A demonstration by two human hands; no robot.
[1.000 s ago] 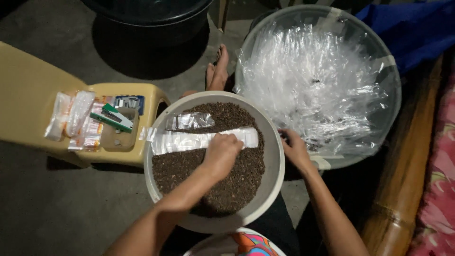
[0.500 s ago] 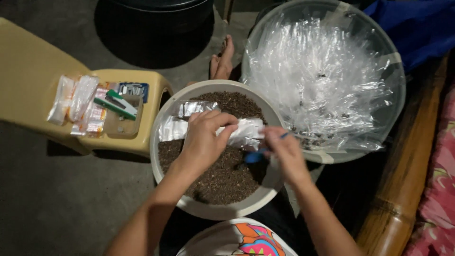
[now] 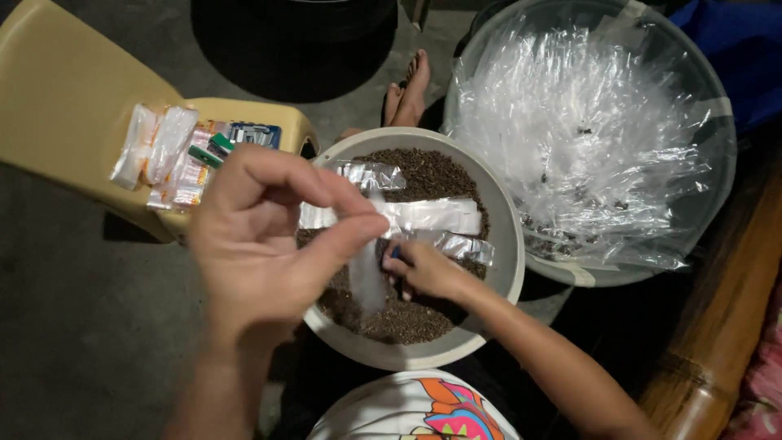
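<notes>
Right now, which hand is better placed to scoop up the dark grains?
Probably the right hand: it rests low in the bowl on the dark grains. The left hand is raised, pinching a clear bag.

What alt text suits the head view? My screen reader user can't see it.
A left hand pinches a thin clear plastic bag above a round bowl of dark brown grains, while the right hand rests in the grains. A basin of clear bags sits alongside, and a yellow stool holds small packets.
</notes>
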